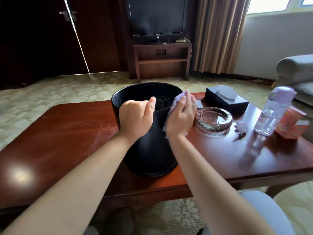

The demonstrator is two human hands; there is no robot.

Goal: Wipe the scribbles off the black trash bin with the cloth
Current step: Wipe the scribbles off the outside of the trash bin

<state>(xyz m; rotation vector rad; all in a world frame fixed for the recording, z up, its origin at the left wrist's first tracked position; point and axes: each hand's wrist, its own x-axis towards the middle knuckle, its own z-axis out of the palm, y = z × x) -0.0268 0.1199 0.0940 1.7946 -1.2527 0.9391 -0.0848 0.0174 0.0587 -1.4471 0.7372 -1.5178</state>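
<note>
A black round trash bin (152, 150) stands upright on the reddish wooden table (59, 141), near its middle. My left hand (135, 117) grips the near rim of the bin, thumb up. My right hand (181, 114) presses a pale purple cloth (176, 100) flat against the bin's right rim and outer wall. Most of the cloth is hidden under that hand. No scribbles show on the visible side of the bin.
Right of the bin lie a glass ashtray (214, 118), a black tissue box (227, 100), a clear bottle with a purple cap (272, 111) and an orange carton (291, 124). A TV stand (162, 60) stands behind; a sofa (298, 72) is at right.
</note>
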